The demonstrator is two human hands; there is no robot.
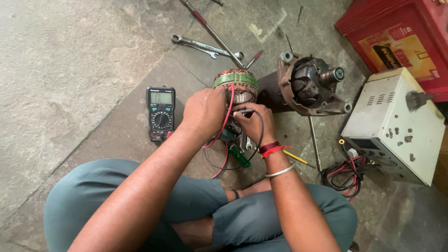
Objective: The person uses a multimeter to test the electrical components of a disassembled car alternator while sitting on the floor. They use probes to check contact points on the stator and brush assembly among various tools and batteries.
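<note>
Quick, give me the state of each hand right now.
Left hand: closed around the red test lead.
Right hand: pinching the black probe against the motor armature.

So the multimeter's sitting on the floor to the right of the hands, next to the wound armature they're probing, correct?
Not quite. The head view shows the multimeter on the floor to the left of the hands, beside the left hand. The rest holds: both hands, the right hand too, are at the wound armature with the probe leads.

Soft, even daylight, faint shadows, sharp focus; edges perhaps slightly bowed.
</note>
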